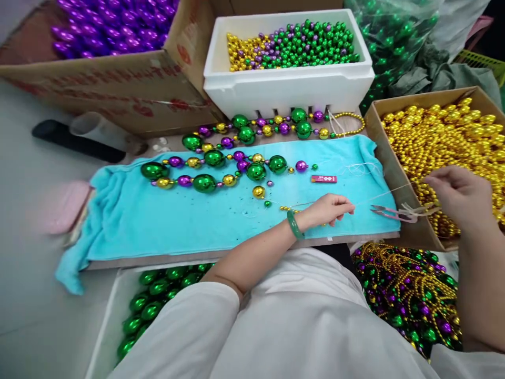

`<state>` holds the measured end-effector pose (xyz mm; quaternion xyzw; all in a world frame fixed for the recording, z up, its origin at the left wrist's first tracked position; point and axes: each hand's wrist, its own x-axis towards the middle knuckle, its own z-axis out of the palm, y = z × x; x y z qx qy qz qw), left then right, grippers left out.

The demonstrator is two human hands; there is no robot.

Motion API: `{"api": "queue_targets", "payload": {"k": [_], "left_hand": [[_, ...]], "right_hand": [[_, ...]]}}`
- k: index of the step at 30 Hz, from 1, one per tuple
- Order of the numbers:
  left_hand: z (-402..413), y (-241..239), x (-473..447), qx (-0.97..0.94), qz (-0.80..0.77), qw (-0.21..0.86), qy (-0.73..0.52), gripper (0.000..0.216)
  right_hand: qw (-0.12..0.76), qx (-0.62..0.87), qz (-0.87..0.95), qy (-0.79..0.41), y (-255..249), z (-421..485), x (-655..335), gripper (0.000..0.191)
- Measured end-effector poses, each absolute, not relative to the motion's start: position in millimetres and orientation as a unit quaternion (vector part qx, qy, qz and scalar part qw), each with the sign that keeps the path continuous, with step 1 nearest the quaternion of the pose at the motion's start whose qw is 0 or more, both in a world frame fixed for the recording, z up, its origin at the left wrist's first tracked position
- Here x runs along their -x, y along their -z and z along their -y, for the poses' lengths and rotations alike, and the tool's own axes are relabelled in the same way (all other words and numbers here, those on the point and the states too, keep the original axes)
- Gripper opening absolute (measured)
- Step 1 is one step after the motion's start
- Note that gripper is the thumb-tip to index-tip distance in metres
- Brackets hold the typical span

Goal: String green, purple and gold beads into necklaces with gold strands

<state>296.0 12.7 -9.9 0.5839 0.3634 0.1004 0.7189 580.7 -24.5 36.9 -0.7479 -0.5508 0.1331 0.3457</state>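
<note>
My left hand (333,209), with a green bangle (295,225) at the wrist, is closed in a pinch over the towel's front right part. A thin pale string (382,196) runs taut from it to my right hand (461,197), whose fingertips pinch the string above the box of gold beads. Gold beads (289,209) show beside my left wrist. Left of it, a strand of large green, purple and gold beads (204,182) loops across the turquoise towel (165,226). Small snips (394,213) lie between the hands, and a pink lighter (324,179) rests farther back.
A white foam box (288,87) of small beads stands behind the towel, beside a finished-looking strand (246,135). Cardboard boxes hold purple beads (118,26) and gold beads (430,142). Below the table edge are green beads (158,287) and multicoloured strands (410,295).
</note>
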Motion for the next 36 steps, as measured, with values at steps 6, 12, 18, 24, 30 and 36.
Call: {"api": "queue_targets", "payload": {"k": [6, 12, 18, 24, 30, 36], "left_hand": [[-3.3, 22.0, -252.9, -0.524, -0.473, 0.697, -0.124, 0.023], [9.0, 13.1, -261.6, -0.511, -0.457, 0.699, -0.202, 0.026], [8.8, 2.3, -258.7, -0.533, -0.435, 0.705, -0.173, 0.031], [-0.9, -1.4, -237.9, -0.519, -0.445, 0.710, -0.167, 0.027], [-5.5, 4.6, -238.7, -0.514, -0.447, 0.711, -0.176, 0.026], [-1.2, -0.5, -257.7, -0.530, -0.423, 0.708, -0.197, 0.026]], "right_hand": [[0.161, 0.810, 0.563, 0.015, -33.3, 22.6, -563.5, 0.027], [0.170, 0.532, 0.804, -0.202, -19.6, 32.3, -469.1, 0.041], [0.159, 0.563, 0.742, -0.329, -16.6, 31.0, -438.4, 0.027], [0.305, 0.675, 0.649, -0.173, -38.1, 20.3, -489.2, 0.025], [0.171, 0.706, 0.688, -0.009, -47.1, 24.1, -494.3, 0.026], [0.197, 0.522, 0.768, -0.315, -23.9, 30.9, -427.9, 0.036]]}}
